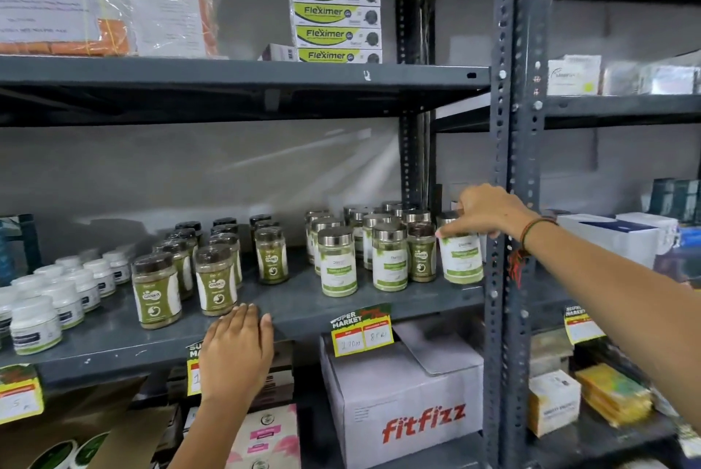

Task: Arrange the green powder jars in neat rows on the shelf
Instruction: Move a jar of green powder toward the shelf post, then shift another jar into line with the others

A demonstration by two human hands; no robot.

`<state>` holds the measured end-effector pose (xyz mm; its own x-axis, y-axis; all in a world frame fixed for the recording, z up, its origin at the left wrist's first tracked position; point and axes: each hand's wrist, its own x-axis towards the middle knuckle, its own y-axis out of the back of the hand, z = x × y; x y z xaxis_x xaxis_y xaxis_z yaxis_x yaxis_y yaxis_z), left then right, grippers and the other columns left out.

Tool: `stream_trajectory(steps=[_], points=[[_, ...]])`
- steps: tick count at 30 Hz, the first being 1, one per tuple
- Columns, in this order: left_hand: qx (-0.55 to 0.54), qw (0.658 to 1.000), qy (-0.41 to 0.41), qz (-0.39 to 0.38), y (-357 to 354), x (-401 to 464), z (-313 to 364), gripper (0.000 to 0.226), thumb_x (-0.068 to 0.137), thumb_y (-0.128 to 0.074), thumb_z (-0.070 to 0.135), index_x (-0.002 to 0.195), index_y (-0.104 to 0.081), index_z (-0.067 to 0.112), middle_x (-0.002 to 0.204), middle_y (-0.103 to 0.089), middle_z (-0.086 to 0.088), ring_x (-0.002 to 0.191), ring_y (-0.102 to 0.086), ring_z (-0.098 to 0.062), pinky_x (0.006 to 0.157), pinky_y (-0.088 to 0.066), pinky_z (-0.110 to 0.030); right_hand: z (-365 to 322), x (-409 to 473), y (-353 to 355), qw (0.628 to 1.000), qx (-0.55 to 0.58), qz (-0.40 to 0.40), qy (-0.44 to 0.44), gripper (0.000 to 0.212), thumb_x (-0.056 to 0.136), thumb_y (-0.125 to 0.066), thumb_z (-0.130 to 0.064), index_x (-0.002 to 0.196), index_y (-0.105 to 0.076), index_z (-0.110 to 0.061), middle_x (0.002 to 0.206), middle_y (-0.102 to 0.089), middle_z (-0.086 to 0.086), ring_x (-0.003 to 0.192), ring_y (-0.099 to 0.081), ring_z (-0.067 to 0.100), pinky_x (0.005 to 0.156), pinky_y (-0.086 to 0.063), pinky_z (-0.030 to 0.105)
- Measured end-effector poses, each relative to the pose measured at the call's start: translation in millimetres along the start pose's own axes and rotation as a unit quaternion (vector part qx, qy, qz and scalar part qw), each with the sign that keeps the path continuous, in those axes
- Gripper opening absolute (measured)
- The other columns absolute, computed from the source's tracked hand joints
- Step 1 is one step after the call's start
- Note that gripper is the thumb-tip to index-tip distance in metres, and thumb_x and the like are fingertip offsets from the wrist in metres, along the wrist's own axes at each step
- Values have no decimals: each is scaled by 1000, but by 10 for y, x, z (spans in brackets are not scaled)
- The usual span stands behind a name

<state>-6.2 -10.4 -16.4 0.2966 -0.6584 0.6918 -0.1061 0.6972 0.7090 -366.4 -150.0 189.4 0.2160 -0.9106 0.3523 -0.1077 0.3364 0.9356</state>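
Right hand (483, 212) pinches top of end jar (461, 258) to slide it into line with silver-lid jars (337, 263); left hand (237, 347) flat, open on shelf (303, 305) edge for balance; brown-lid jars (155, 290) left

Left hand (237, 347) flat, right hand (483, 212) gripping

A dark grey metal shelving unit (242, 78) fills the view, its shelves bolted to a perforated upright post (506, 165) near the right. A second rack (622, 108) of the same build stands just beside it on the right. Behind the shelves runs a plain pale grey wall (189, 172), with faint streaks of light falling across it. Above the top shelf the space is dark. The lighting is dim and even.
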Motion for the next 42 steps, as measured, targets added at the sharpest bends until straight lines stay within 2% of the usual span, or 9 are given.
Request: stream_trajectory(steps=[9,15,20,25,27,30,33,38,42], points=[[8,1000,-4,12,9,-3,3,52,92,-39,37,105,-70,-1,104,-72,-18,101,-66,-31,92,-48,-46,5,147,-256,999,1,-34,-24,57,71,-70,-70,68,-52,-16,57,-64,-1,59,-68,17,63,-55,31],[8,1000,-1,6,12,4,0,53,93,-37,38,107,-70,-1,106,-71,-18,103,-66,-31,93,-47,-46,7,188,-310,999,-10,-38,-34,61,71,-65,-76,69,-45,-19,75,-57,1,81,-59,26,84,-57,43],[3,1000,0,-4,40,5,8,54,93,-36,38,108,-70,-1,107,-71,-18,104,-65,-31,94,-47,-46,-40,112,-269,997,-58,-40,-27,66,70,-58,-83,76,-53,-18,87,-61,3,88,-61,26,82,-54,38],[1,1000,-2,-6,52,-6,6,54,93,-36,39,108,-69,-1,107,-71,-18,103,-66,-32,94,-47,-46,-225,64,-96,978,-193,72,13,75,80,-35,-86,95,-56,-16,71,-52,0,80,-59,26,66,-48,34],[4,1000,-4,-9,56,-3,3,54,93,-36,39,108,-69,-1,107,-71,-18,103,-66,-31,93,-47,-46,-275,113,-64,976,-186,103,50,70,86,-41,-77,113,-61,-16,86,-64,4,87,-65,29,66,-48,36],[13,1000,-8,-14,54,-2,-8,54,94,-35,39,108,-69,0,107,-71,-18,103,-66,-31,93,-48,-46,-302,254,-85,989,-119,25,84,70,85,-58,-65,140,-50,-22,124,-64,8,112,-62,31,82,-53,43],[14,1000,-11,-14,46,2,-23,55,94,-35,39,109,-69,0,107,-71,-18,103,-66,-31,92,-48,-46,-325,389,-176,992,-43,-80,85,77,82,-69,-56,147,-44,-23,142,-55,6,123,-56,27,98,-50,43],[21,1000,-13,-18,22,16,-46,56,95,-32,41,111,-69,2,111,-70,-16,106,-65,-29,94,-47,-45,-315,568,-380,984,4,-163,69,88,81,-74,-52,153,-35,-20,156,-42,5,138,-44,27,110,-40,41],[23,999,-15,-17,1,26,-68,56,95,-32,42,112,-68,3,112,-70,-15,108,-64,-28,96,-46,-44,-265,630,-399,981,62,-174,62,83,75,-81,-49,143,-46,-18,144,-51,5,127,-51,26,105,-46,42]])
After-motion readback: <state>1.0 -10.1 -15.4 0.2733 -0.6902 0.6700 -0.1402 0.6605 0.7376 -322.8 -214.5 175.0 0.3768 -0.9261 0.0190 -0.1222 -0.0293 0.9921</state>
